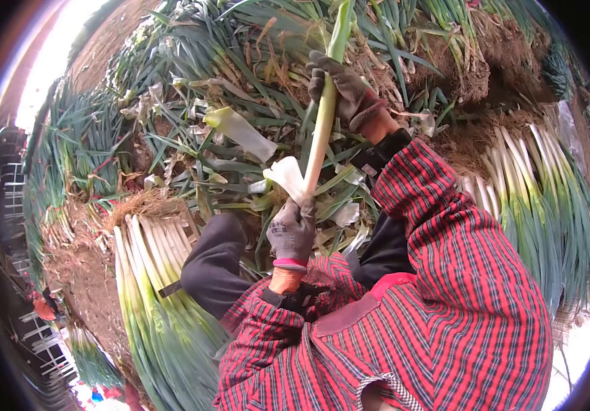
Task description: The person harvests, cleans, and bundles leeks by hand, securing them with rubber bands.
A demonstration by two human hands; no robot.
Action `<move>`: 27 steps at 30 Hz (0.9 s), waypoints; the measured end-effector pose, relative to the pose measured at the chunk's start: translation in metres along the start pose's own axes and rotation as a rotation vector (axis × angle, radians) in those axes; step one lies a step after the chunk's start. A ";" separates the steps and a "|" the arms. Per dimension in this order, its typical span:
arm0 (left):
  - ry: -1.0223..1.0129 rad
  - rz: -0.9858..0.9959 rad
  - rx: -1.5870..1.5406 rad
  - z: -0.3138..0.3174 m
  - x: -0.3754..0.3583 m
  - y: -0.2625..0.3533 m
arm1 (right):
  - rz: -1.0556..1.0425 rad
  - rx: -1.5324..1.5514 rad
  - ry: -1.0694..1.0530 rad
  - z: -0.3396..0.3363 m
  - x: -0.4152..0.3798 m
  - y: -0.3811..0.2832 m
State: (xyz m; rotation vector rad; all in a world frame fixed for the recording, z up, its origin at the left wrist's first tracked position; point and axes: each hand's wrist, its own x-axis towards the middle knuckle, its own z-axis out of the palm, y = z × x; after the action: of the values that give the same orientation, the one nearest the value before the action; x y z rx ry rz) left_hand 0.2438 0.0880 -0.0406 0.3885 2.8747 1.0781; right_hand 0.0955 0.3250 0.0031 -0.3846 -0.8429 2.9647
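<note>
A long green onion (320, 137) slants across the middle of the head view, its white end down and its green leaves up. My left hand (293, 233), in a grey glove, is closed around the lower white end. Just above those fingers, a loose white outer layer (285, 175) flares away from the stalk. My right hand (346, 89), in a dark grey glove, is wrapped around the stalk higher up, where white turns to green. The root end is hidden in my left hand.
Trimmed leaves and a peeled skin piece (241, 133) litter the ground ahead. Cleaned green onions lie in bundles at left (165, 301) and right (541, 198). Uncleaned onions with soil-covered roots (469, 72) are heaped at the back. My bent knee (216, 253) is beside the left bundle.
</note>
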 end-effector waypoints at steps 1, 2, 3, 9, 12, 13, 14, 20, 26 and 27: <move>-0.026 -0.083 -0.104 -0.002 0.000 0.002 | 0.008 -0.016 -0.017 -0.001 0.000 -0.001; -0.053 -0.167 -0.208 -0.004 0.000 0.005 | 0.016 -0.033 -0.033 -0.003 -0.001 -0.003; -0.063 -0.179 -0.225 -0.007 0.001 0.011 | 0.024 -0.049 -0.048 0.000 -0.003 -0.007; -0.275 -0.475 -0.741 0.005 0.016 0.000 | -0.027 0.076 -0.261 0.010 -0.011 -0.020; -0.368 -0.650 -0.958 -0.001 0.017 0.005 | -0.056 0.093 -0.385 0.002 -0.008 -0.027; -0.376 -0.696 -0.998 -0.003 0.018 0.005 | -0.080 0.080 -0.381 0.003 -0.010 -0.028; -0.363 -0.698 -1.027 0.018 0.017 -0.028 | -0.104 0.068 -0.378 0.004 -0.013 -0.029; -0.225 -0.611 -0.755 0.010 0.021 -0.035 | -0.193 0.055 -0.538 0.000 -0.013 -0.042; -0.675 -0.655 -0.971 -0.002 0.026 0.002 | -0.115 0.127 -0.635 -0.003 -0.015 -0.040; -0.647 -0.599 -0.927 0.000 0.023 -0.003 | -0.128 0.120 -0.641 -0.003 -0.014 -0.043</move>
State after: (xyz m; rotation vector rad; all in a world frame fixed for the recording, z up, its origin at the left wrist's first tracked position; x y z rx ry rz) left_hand 0.2208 0.0916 -0.0416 -0.1584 1.5388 1.5734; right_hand 0.1086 0.3616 0.0257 0.6328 -0.6717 3.0060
